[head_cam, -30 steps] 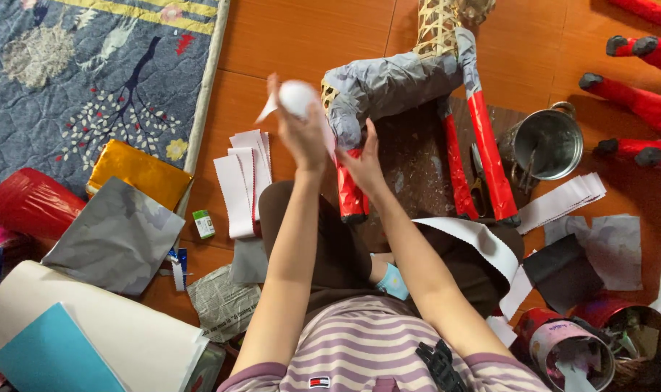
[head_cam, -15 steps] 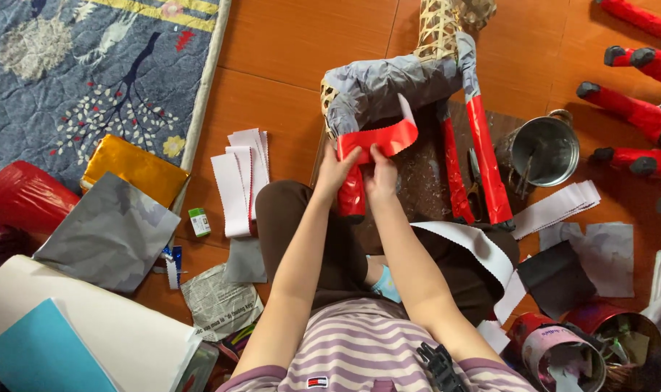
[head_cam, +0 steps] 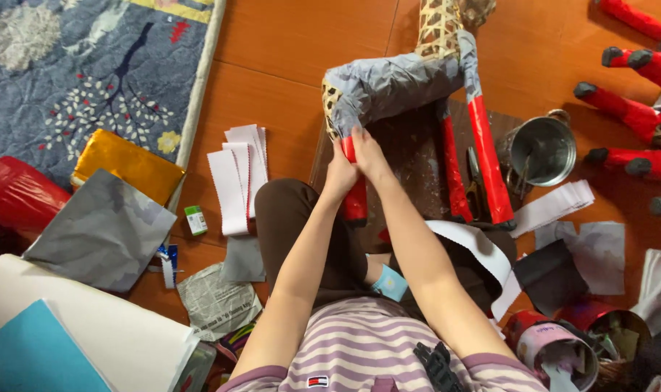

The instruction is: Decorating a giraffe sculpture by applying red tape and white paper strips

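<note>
Both our left hand and right hand clasp the red paper-wrapped leg, seemingly light, fragile, best gripped gently near its top.

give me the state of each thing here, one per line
left hand: pressed on the red leg
right hand: pressed on the red leg
red leg: upright, wrapped in red paper
animal frame: partly covered in grey paper
metal bucket: upright, open
white paper strips: lying stacked on the floor
</note>
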